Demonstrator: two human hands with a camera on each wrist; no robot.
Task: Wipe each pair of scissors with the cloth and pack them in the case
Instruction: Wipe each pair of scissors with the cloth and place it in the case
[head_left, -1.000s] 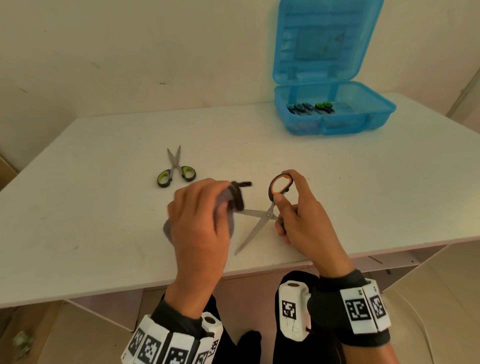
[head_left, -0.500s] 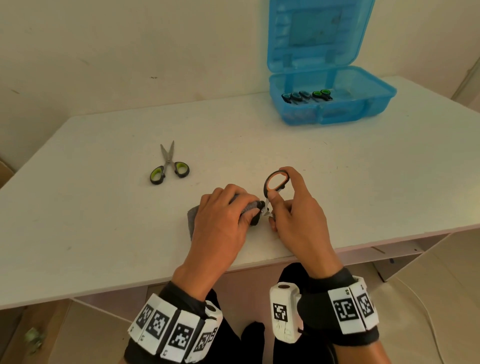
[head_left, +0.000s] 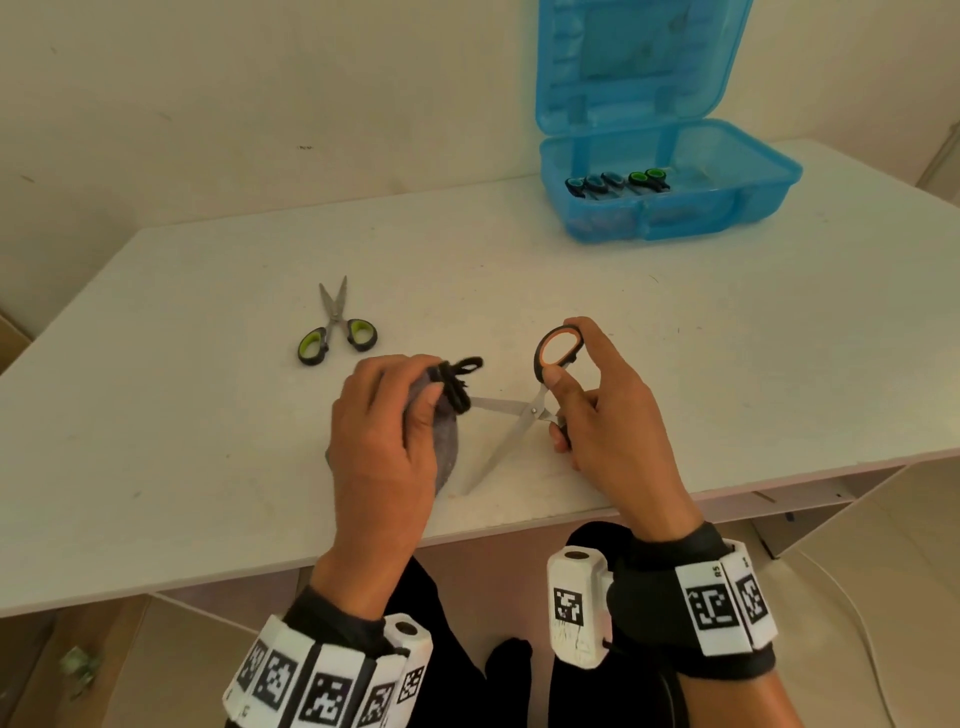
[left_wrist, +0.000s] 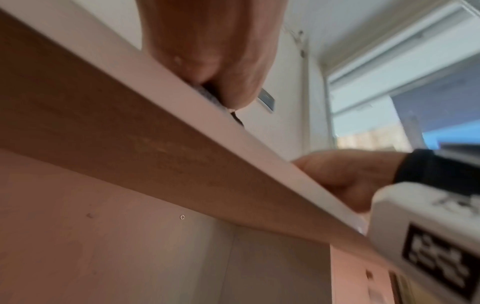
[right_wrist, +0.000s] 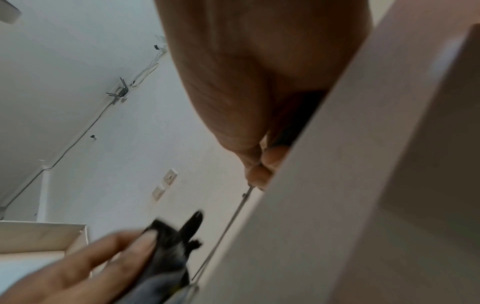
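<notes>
My right hand (head_left: 582, 395) grips the orange-and-black handles of a pair of scissors (head_left: 519, 415) held over the table's front edge, its blades spread wide apart. My left hand (head_left: 384, 421) holds a grey cloth (head_left: 444, 441) with a black edge, pinched round the tip of the upper blade. In the right wrist view the cloth (right_wrist: 166, 255) and a thin blade (right_wrist: 228, 226) show blurred beside the table edge. A green-handled pair of scissors (head_left: 336, 327) lies on the table to the left. The open blue case (head_left: 670, 192) at the back right holds several scissors (head_left: 618, 183).
The white table (head_left: 208, 415) ends just under my hands. A wall stands close behind it. The case's lid (head_left: 631, 62) stands upright against the wall. The left wrist view shows the table's underside and front edge (left_wrist: 182, 127).
The left hand with the cloth slid outward along the upper blade, away from the pivot toward the tip. The blades now stand spread wide. The right hand stayed on the handles.
</notes>
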